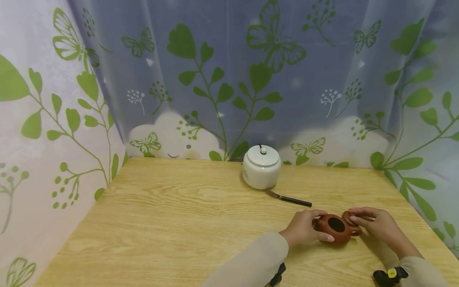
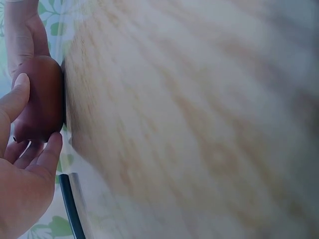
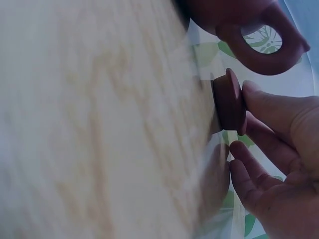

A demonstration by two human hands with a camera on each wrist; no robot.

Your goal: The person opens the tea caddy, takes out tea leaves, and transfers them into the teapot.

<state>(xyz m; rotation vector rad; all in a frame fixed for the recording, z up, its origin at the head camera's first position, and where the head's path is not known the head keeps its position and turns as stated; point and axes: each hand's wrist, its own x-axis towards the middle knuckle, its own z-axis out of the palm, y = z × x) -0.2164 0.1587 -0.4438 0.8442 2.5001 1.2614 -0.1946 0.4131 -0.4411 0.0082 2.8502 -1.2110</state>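
Note:
A reddish-brown clay teapot [image 1: 342, 238] stands on the table, its round top opening uncovered and dark inside. My left hand [image 1: 303, 228] grips its body from the spout side, thumb in front and fingers behind. Beyond the handle side, my right hand [image 1: 377, 226] pinches the teapot lid [image 3: 229, 102] between thumb and fingers. In the right wrist view the lid is apart from the pot, below the looped handle [image 3: 259, 57]. Whether the lid touches the tabletop, I cannot tell. The left wrist view shows the left thumb [image 2: 20, 88] against the pot's side.
A white lidded ceramic jar [image 1: 261, 169] stands at the back of the wooden table [image 1: 161, 223]. In front of it lies a small dark-handled tool [image 1: 295, 201] with a flat, lighter end. Patterned curtains [image 1: 222, 79] enclose the back and sides.

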